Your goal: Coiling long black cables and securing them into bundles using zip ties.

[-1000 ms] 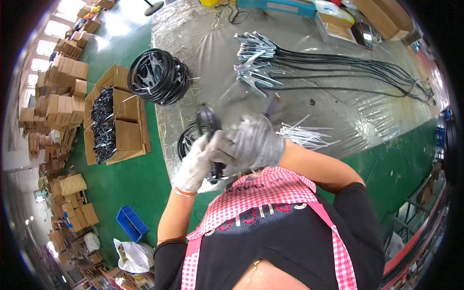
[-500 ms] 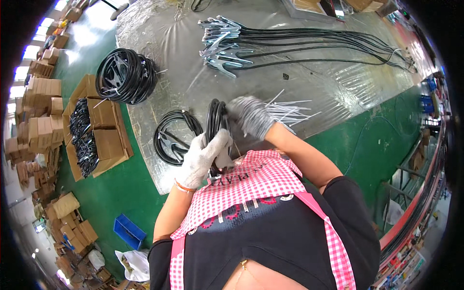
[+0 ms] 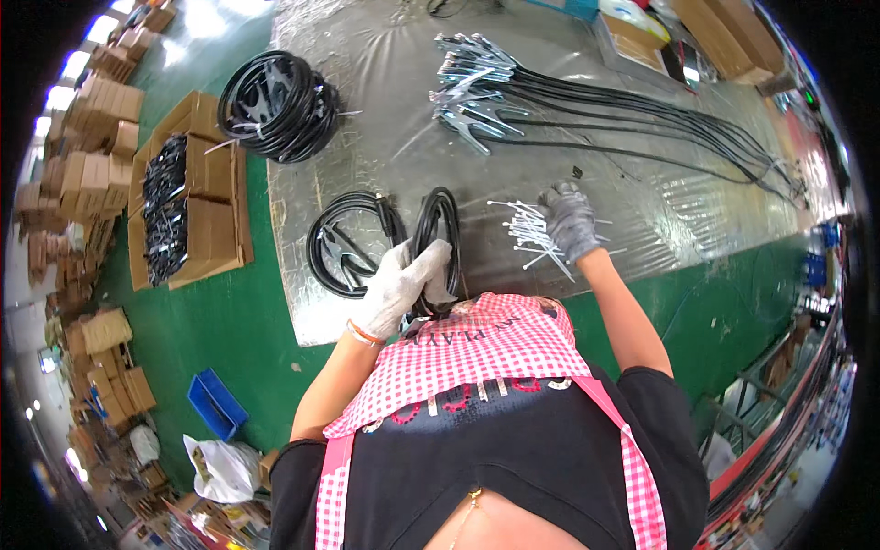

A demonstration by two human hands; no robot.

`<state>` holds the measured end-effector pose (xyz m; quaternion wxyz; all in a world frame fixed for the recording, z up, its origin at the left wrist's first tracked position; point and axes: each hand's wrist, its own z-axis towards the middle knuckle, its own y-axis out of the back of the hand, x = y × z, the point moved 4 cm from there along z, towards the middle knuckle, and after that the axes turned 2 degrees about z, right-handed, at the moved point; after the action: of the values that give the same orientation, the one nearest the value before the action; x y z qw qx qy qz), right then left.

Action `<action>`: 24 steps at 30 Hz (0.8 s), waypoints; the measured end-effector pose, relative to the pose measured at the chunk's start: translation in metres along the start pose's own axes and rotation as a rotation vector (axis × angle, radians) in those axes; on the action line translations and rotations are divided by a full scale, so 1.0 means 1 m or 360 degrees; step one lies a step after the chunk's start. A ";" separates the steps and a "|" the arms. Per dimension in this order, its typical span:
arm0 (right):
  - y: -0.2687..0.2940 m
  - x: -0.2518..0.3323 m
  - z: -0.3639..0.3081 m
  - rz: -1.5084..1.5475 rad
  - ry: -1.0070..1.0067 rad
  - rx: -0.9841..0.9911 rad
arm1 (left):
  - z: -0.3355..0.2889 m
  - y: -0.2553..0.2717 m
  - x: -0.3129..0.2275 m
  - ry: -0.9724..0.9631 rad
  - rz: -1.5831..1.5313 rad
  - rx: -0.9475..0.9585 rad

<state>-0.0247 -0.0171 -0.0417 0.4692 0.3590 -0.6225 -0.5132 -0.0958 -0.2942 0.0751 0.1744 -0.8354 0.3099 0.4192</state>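
Note:
My left hand (image 3: 399, 289), in a white glove, is closed round a coiled black cable (image 3: 438, 209) held upright near my apron. Beside it on the left, a second coil of black cable (image 3: 323, 240) with a metal clamp lies on the table. My right hand (image 3: 572, 220), in a grey glove, is over a loose pile of white cable ties (image 3: 530, 229). Its fingers are bent down among the ties; whatever they pinch is hidden. At the far side lie several long black cables (image 3: 623, 99) with metal clamps (image 3: 472, 87) bunched at their left ends.
A stack of coiled cables (image 3: 280, 105) stands at the table's far left. On the green floor to the left are an open carton (image 3: 209, 174) of black parts and a blue bin (image 3: 217, 403). Cardboard boxes (image 3: 733, 41) occupy the far right corner of the plastic-covered table (image 3: 394, 170).
My right hand has moved right, from beside the held coil to the cable ties. My left hand keeps hold of the coil. The whole view has shifted slightly.

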 end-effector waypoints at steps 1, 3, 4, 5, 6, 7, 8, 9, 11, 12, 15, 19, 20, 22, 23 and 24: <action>0.013 0.024 -0.004 -0.0064 0.0111 -0.0082 | 0.001 0.000 0.002 -0.0039 -0.0027 -0.0006; 0.036 0.070 -0.012 -0.0064 0.0370 -0.0269 | 0.003 0.002 0.006 0.0039 0.0008 0.0046; 0.047 0.091 -0.015 -0.0006 0.0514 -0.0372 | 0.003 0.001 0.005 0.0090 0.0049 0.0078; 0.054 0.109 -0.019 0.0050 0.0651 -0.0477 | 0.003 -0.001 0.004 0.0097 0.0042 0.0063; 0.056 0.120 -0.021 0.0148 0.0672 -0.0553 | 0.005 0.000 0.006 0.0031 0.0123 0.0035; 0.058 0.128 -0.024 0.0246 0.0689 -0.0628 | 0.006 0.000 0.007 0.0002 0.0114 0.0086; 0.060 0.134 -0.026 0.0345 0.0703 -0.0702 | 0.006 0.000 0.009 -0.0027 0.0107 0.0139; 0.065 0.139 -0.027 0.0389 0.0698 -0.0690 | 0.006 0.001 0.012 -0.0050 0.0058 0.0091; 0.069 0.141 -0.031 0.0410 0.0760 -0.0702 | 0.004 0.002 0.015 -0.0215 0.0027 0.0022; 0.071 0.140 -0.031 0.0421 0.0789 -0.0708 | 0.002 0.002 0.015 -0.0296 0.0012 -0.0011; 0.086 0.137 -0.032 0.0603 0.0941 -0.0852 | -0.002 0.000 0.008 -0.0592 0.0213 -0.0256; 0.095 0.145 -0.022 0.1418 0.0604 -0.0543 | 0.002 0.001 0.014 -0.0623 0.0468 -0.0373; 0.088 0.147 -0.020 0.1670 0.0400 -0.0375 | 0.002 0.000 0.011 -0.0670 0.0475 -0.0384; 0.082 0.152 -0.016 0.1900 0.0332 -0.0230 | 0.001 0.000 0.006 -0.0760 0.0491 -0.0412; 0.074 0.152 -0.013 0.1882 0.0340 -0.0192 | 0.002 0.001 0.006 -0.0733 0.0434 -0.0403; 0.070 0.152 -0.012 0.1863 0.0348 -0.0155 | 0.003 0.001 0.007 -0.0705 0.0377 -0.0395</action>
<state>-0.0566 -0.1467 0.0598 0.7514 -0.0147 -0.6407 -0.1574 -0.0954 -0.2958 0.0673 0.0841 -0.6962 0.3061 0.6439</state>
